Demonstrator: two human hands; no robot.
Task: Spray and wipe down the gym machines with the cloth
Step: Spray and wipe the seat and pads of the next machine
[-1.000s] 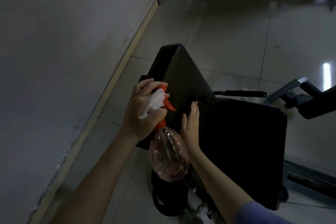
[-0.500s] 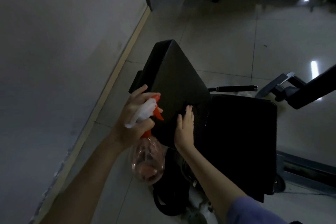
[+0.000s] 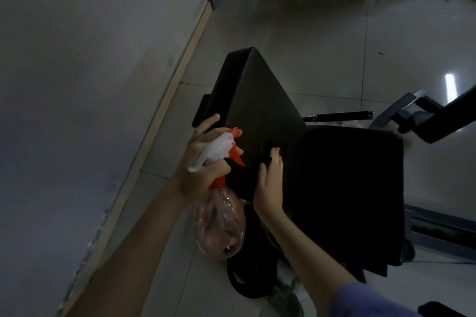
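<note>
Gripping spray bottle [image 3: 220, 224], left hand [image 3: 201, 172]; right hand [image 3: 269, 188] on pad [image 3: 257, 100], fingertips [image 3: 275, 156] shadowed.

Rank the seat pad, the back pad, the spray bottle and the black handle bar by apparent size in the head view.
1. seat pad and back pad: about alike, edges lost in the dark.
2. spray bottle, though nearness to the camera enlarges it.
3. handle bar.

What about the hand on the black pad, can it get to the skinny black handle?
Probably yes. The right hand lies flat on the back pad, and the handle sticks out just past that pad's far side, with nothing between them.
</note>
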